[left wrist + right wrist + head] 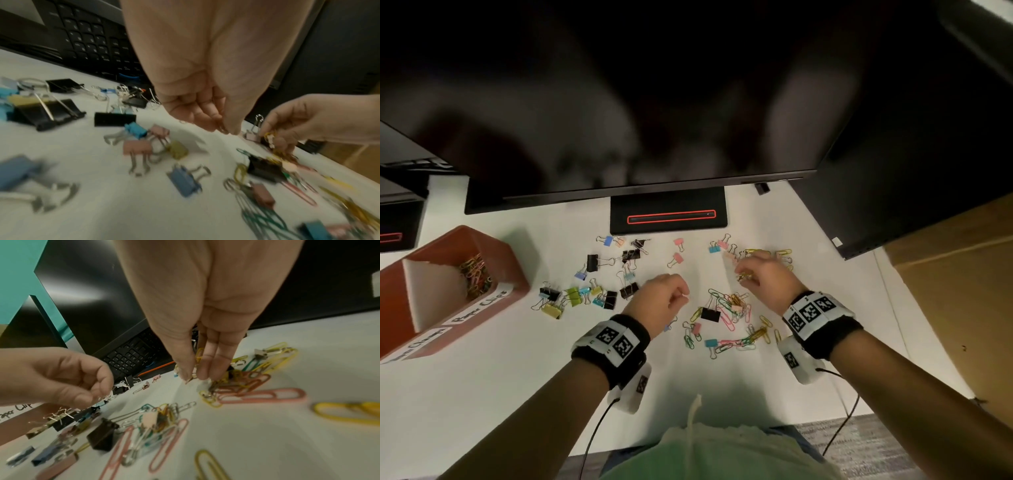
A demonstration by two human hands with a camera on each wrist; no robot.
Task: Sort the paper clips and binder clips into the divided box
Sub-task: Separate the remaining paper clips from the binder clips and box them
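My right hand [763, 274] reaches toward one o'clock on the white desk [500, 394], its fingertips [203, 373] drawn together on a small bunch of yellow wire paper clips [198, 356]; how many are in the bunch I cannot tell, because the fingers cover most of them. My left hand [662, 298] hovers near the centre, fingers curled and thumb meeting forefinger on something thin and pale that shows only as a blurred glint in the wrist views, so I cannot name it. Between and below my hands, toward five o'clock, lies a tangle of coloured wire paper clips [729, 308] with a black binder clip [710, 314] in the middle of it. A spread of coloured and black metal binder clips [585, 294] lies at nine to eleven o'clock of my left hand. The red-brown divided box with a white partition [513, 270] sits far out at nine o'clock; its farther compartment holds mixed paper clips, its nearer end is cut off by the frame edge, and the handwritten labels on its side are partly readable only. A black monitor [619, 102] fills twelve o'clock, and its black stand with a red-outlined slot [671, 216] rests on the desk beneath it. Much of the left wrist view is smeared.
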